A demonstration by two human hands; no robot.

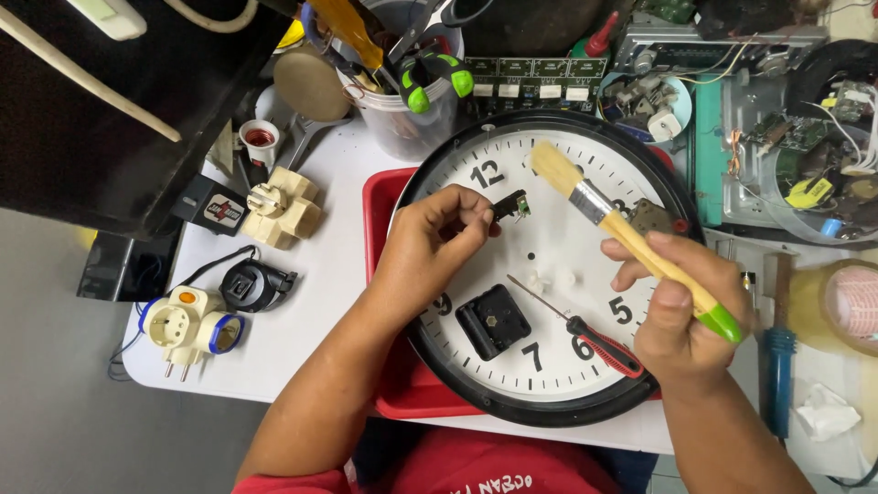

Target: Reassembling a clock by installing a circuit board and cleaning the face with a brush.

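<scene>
The left hand (439,233) is over the upper left part of the clock face (549,229), its fingers closed in a pinch on a small black part (512,206) near the twelve. The right hand (677,306) is over the right side of the clock face, the fingers wrapped around the wooden handle of a paintbrush (631,240), bristles pointing up-left. On the clock face lie a black clock mechanism (493,321) and a red-handled screwdriver (585,334)
</scene>
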